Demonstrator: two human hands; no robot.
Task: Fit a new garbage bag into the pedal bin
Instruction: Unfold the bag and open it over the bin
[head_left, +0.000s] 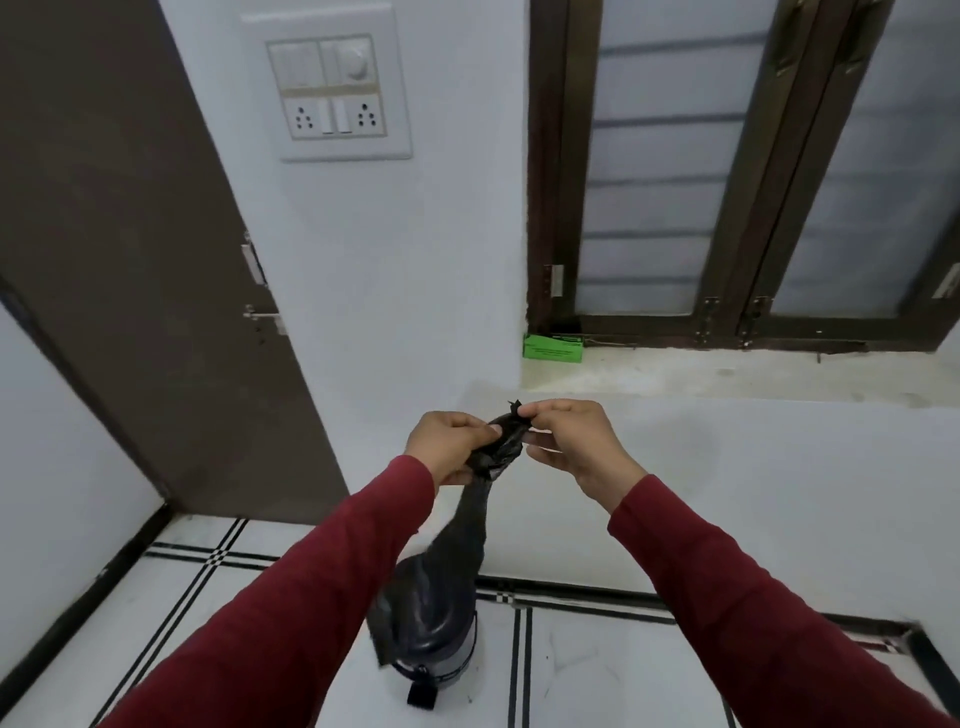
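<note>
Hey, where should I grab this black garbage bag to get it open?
Pinch the bunched top edge of the garbage bag, thumb and fingers of each hand from opposite sides, then pull apart. That end sits between the left hand and right hand; the rest hangs limp.

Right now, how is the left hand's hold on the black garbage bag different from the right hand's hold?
The left hand wraps the bunched garbage bag lower down, its fingers curled around the plastic; the right hand pinches only the top edge with its fingertips. The left hand sits slightly lower than the right hand. Both hold the bag above the pedal bin, with red sleeves.
</note>
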